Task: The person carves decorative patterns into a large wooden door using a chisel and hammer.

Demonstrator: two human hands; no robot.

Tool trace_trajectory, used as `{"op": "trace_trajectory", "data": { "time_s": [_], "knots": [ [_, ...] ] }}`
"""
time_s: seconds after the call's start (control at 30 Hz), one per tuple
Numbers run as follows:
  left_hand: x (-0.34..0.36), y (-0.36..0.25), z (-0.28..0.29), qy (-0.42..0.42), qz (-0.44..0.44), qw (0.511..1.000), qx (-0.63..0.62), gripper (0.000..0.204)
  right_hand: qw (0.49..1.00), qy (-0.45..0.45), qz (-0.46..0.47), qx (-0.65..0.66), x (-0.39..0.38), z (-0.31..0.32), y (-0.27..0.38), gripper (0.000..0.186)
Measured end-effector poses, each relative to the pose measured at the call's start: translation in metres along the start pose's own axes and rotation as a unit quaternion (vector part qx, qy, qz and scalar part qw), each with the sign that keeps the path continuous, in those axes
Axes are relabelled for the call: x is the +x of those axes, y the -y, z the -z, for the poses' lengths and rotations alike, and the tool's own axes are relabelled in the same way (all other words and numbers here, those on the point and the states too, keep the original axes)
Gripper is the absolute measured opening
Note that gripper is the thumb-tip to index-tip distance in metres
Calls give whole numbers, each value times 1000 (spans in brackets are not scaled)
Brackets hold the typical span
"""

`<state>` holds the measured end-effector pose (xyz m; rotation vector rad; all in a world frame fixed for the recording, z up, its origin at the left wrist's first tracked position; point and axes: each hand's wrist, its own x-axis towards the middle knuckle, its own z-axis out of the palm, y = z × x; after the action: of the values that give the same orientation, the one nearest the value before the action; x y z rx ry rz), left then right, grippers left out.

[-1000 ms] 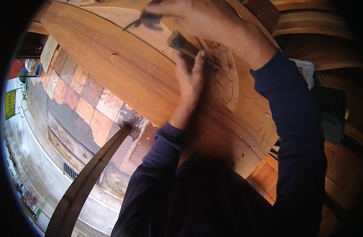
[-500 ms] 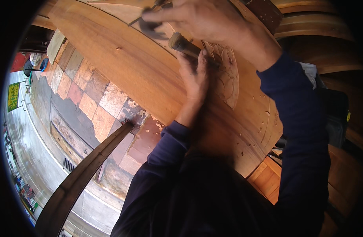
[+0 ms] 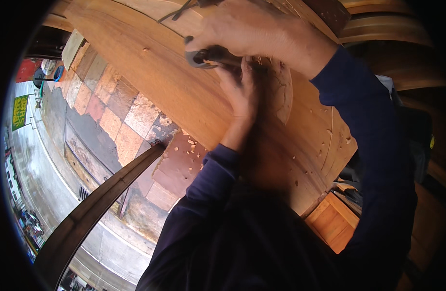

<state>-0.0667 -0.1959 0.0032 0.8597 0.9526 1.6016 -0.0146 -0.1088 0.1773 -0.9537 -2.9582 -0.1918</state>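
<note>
My left hand [image 3: 240,92] is wrapped round an upright chisel, whose worn round handle is now mostly covered; its blade is hidden. It rests over a carved wooden panel [image 3: 282,99] with curved relief lines. My right hand [image 3: 252,31] is closed on a dark mallet-like tool [image 3: 198,59] with a rounded edge. That tool is at the top of the chisel handle, over my left hand; blur hides its full shape. Under the panel lies a broad brown wooden board [image 3: 150,58].
Small wood chips [image 3: 322,148] lie on the board's right side. A thin dark tool [image 3: 177,12] lies near its far edge. A dark wooden post [image 3: 102,208] slants up at left, by a tiled floor [image 3: 109,123] and a street. A wooden panel frame [image 3: 332,223] stands at lower right.
My right hand has come down with the dark tool from beyond the chisel onto its handle top. My left hand keeps its place; the view has shifted slightly.
</note>
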Motion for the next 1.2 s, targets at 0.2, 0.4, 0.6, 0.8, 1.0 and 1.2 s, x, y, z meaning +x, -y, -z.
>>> {"op": "trace_trajectory", "data": {
  "time_s": [0.2, 0.4, 0.6, 0.8, 1.0, 1.2],
  "knots": [
    [-7, 7, -2, -13, -22, 1000, -12, 47, 956, -263, -32, 128, -2, -24, 7, 27],
    [-9, 19, -1, -59, -44, 997, 11, 44, 965, -47, -137, 220, 10, 0, 15, 30],
    [-20, 13, -11, -46, -37, 998, -29, 56, 998, 24, 41, 38, -8, -16, 4, 33],
    [-19, 13, -8, -41, -49, 998, -8, 55, 928, -14, -207, 311, -8, 6, 32, 25],
    [-16, 6, -11, -33, -26, 999, 9, 52, 987, -97, -60, 117, -17, -25, 13, 26],
    [1, 6, -18, -2, -32, 999, 35, 37, 961, -64, -164, 212, -20, -8, 6, 37]
  ]
}}
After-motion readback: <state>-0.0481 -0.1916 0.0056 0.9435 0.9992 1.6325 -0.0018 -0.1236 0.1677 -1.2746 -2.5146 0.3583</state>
